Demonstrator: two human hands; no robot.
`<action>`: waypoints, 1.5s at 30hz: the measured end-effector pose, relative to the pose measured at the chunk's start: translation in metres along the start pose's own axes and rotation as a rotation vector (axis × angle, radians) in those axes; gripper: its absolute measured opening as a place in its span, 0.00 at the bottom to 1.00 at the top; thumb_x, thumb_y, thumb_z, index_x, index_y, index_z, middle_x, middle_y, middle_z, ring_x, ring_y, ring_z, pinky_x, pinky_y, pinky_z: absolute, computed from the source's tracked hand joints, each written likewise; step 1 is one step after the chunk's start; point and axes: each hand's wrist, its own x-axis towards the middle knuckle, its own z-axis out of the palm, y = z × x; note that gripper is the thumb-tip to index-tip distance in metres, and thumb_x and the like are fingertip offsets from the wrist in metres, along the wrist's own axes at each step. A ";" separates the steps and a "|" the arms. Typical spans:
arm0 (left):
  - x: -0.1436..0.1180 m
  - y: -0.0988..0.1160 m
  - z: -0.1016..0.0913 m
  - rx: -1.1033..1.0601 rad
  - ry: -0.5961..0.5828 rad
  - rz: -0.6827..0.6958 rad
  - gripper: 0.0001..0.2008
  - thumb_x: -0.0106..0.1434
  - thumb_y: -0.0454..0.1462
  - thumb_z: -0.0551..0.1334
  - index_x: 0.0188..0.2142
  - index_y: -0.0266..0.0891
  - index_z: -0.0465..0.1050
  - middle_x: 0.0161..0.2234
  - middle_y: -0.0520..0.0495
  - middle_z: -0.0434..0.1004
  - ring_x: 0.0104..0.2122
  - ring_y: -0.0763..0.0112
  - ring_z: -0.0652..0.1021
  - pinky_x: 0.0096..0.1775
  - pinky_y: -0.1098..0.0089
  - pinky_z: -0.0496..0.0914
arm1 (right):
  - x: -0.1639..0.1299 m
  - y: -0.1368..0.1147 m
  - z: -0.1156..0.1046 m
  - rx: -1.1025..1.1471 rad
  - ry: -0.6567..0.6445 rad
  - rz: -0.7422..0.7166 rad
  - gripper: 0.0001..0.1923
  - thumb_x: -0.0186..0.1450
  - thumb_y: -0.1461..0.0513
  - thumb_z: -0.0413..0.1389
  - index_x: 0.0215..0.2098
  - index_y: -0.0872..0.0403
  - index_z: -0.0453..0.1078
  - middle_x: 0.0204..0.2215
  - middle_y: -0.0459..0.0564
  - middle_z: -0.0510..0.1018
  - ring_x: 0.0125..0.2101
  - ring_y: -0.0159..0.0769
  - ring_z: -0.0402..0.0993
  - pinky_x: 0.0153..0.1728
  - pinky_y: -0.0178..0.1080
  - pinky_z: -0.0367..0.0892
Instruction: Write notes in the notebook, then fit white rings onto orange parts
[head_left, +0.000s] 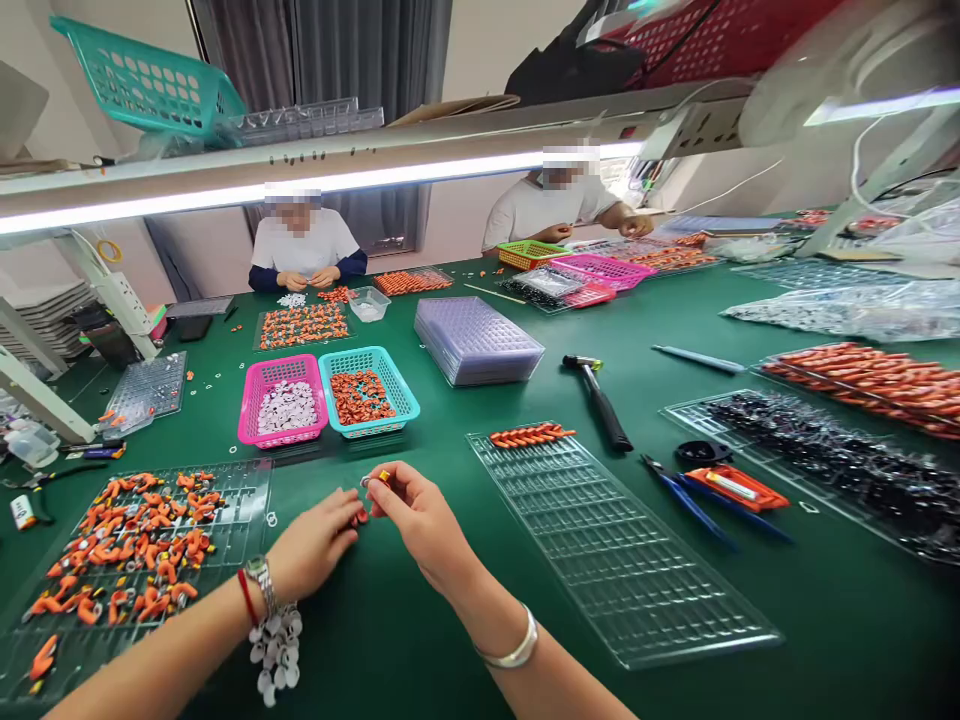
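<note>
My left hand [313, 545] and my right hand [417, 515] meet over the green table [420, 640] near its front edge. Both pinch one small orange part [373, 482] with a white ring at its tip. Several white rings hang in a bunch [274, 650] under my left wrist. A clear tray [135, 545] heaped with loose orange parts lies to the left. Another clear grid tray [615, 550] lies to the right, with one row of orange parts [531, 435] at its far end.
A pink basket [283, 400] of white rings and a teal basket [368, 390] of orange parts stand ahead. A stack of trays [475, 340], a hammer [600, 400], blue pliers [686, 495] and trays of black parts [832, 465] lie right. Two people work across the table.
</note>
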 end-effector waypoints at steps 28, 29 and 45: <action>-0.062 0.049 -0.040 -0.166 0.032 -0.117 0.07 0.61 0.30 0.61 0.32 0.41 0.78 0.34 0.49 0.77 0.33 0.68 0.78 0.37 0.71 0.72 | -0.007 -0.006 -0.004 -0.036 -0.086 0.031 0.22 0.57 0.44 0.62 0.31 0.53 0.68 0.26 0.45 0.72 0.27 0.33 0.69 0.33 0.39 0.67; -0.078 0.045 -0.050 -0.193 0.005 -0.144 0.05 0.60 0.32 0.63 0.30 0.41 0.77 0.33 0.50 0.77 0.31 0.70 0.78 0.34 0.73 0.72 | -0.008 -0.007 -0.003 -0.039 -0.095 0.037 0.22 0.57 0.44 0.61 0.31 0.53 0.68 0.27 0.45 0.72 0.27 0.33 0.69 0.33 0.39 0.67; -0.164 0.039 -0.011 -0.011 0.012 -0.398 0.09 0.63 0.30 0.58 0.29 0.43 0.74 0.30 0.50 0.75 0.28 0.68 0.76 0.31 0.72 0.67 | -0.023 -0.007 0.004 -0.141 -0.215 0.065 0.16 0.61 0.49 0.59 0.32 0.52 0.68 0.28 0.46 0.72 0.29 0.35 0.69 0.34 0.39 0.67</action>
